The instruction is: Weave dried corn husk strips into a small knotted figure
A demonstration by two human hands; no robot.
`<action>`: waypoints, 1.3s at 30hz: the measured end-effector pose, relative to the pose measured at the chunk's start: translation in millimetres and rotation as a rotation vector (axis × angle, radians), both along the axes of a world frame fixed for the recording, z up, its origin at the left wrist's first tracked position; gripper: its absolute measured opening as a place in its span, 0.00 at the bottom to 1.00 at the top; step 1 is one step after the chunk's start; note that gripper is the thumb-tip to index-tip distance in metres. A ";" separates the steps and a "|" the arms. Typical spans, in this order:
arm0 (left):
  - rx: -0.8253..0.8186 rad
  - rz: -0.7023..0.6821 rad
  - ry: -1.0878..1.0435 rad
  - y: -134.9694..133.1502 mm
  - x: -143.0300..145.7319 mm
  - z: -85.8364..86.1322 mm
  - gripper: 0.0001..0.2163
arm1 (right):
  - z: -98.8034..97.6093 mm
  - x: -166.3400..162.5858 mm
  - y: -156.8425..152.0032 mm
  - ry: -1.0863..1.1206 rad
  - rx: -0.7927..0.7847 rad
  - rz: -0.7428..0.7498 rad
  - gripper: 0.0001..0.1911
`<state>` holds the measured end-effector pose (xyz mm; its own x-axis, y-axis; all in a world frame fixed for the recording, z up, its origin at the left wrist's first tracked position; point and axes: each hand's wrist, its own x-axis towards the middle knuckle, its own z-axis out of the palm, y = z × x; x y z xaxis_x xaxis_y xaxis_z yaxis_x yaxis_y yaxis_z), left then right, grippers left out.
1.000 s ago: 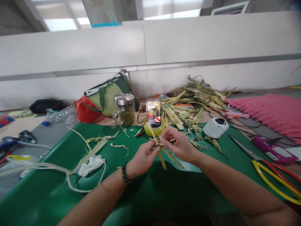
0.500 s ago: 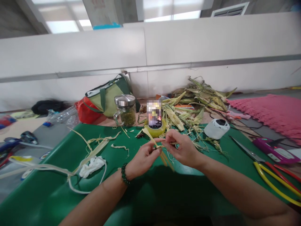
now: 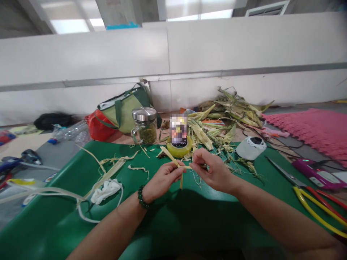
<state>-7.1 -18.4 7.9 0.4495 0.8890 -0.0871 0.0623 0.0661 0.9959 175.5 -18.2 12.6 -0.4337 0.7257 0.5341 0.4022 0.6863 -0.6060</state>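
My left hand (image 3: 166, 177), with a dark beaded bracelet at the wrist, pinches a folded piece of pale yellow corn husk (image 3: 170, 155) between thumb and fingers. One end of the husk points up and away; a narrow strip hangs below the fingers. My right hand (image 3: 210, 169) is closed on another end of it, stretched sideways between the two hands. Just beyond the hands a phone (image 3: 179, 135) leans upright in a roll of yellow tape (image 3: 180, 151). The fold under my left thumb is partly hidden.
Corn husks (image 3: 200, 135) are heaped behind the phone. A glass mug (image 3: 148, 131) with a steel lid stands left of it. Scissors (image 3: 294, 180) and a white roll (image 3: 251, 148) lie right. White cloth (image 3: 106, 191) and loose strips lie left on the green mat (image 3: 130, 231).
The husk's right end is now drawn out straight between my hands. Its lower strips, earlier slanting down right, now show as one hanging strip. My hands are slightly farther apart.
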 end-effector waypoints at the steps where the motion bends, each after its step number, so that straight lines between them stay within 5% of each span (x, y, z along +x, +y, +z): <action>1: -0.034 0.004 -0.018 1.1 -0.2 0.0 0.16 | -0.8 -0.6 1.1 -0.045 0.046 -0.010 0.05; 5: -0.066 -0.021 0.013 4.6 -1.6 -2.2 0.17 | -6.2 -3.6 3.0 -0.270 0.237 -0.046 0.09; 13: 0.307 0.018 0.237 0.3 -0.6 -2.2 0.15 | -8.3 2.2 -3.3 -0.628 0.444 -0.121 0.13; 19: 0.193 -0.067 0.195 2.4 -5.4 0.0 0.16 | 4.1 7.3 -12.0 -0.736 0.632 0.072 0.13; 25: 0.054 -0.035 0.005 5.0 -8.3 -2.2 0.13 | 4.2 4.2 -12.7 -0.618 0.714 -0.032 0.15; 28: 0.168 -0.049 -0.052 3.7 -10.7 -3.1 0.21 | 2.3 1.1 -9.2 -0.505 0.542 -0.121 0.14; 30: 0.340 -0.037 0.020 2.2 -12.0 -2.9 0.21 | 2.6 -1.0 -5.9 -0.386 0.247 -0.112 0.18; 34: 0.725 -0.056 0.303 0.8 -12.5 -2.9 0.20 | 4.9 -3.1 3.3 -0.028 -0.442 0.152 0.22; 37: 0.825 -0.090 0.314 3.5 -14.9 -4.3 0.25 | 5.1 -1.8 10.2 0.179 -0.586 0.208 0.19; 39: 0.843 0.051 0.221 6.2 -18.4 -4.8 0.27 | 5.2 -0.2 12.8 0.220 -0.545 0.156 0.17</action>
<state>-25.5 -12.3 3.1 0.4579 0.7149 0.5284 0.2771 -0.6796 0.6792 175.3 -5.4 17.8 -0.4781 0.8568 0.1930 0.1472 0.2948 -0.9442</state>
